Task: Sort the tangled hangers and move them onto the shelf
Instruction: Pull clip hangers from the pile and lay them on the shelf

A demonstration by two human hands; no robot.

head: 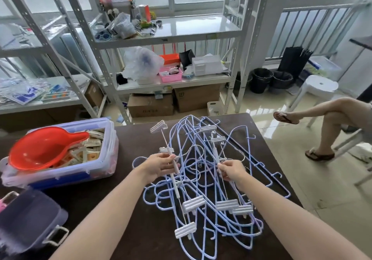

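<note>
On the dark surface lies a tangled heap of pale blue wire hangers with white ribbed clips, spread from the far edge toward the person. The left hand is closed around a white clip bar that runs lengthwise across the heap, one clip at its far end raised off the pile. The right hand pinches a thin rod of another hanger among the blue wires. Left of the heap stands a clear plastic bin holding a red scoop. Beyond the surface, the white metal shelf carries assorted clutter.
</note>
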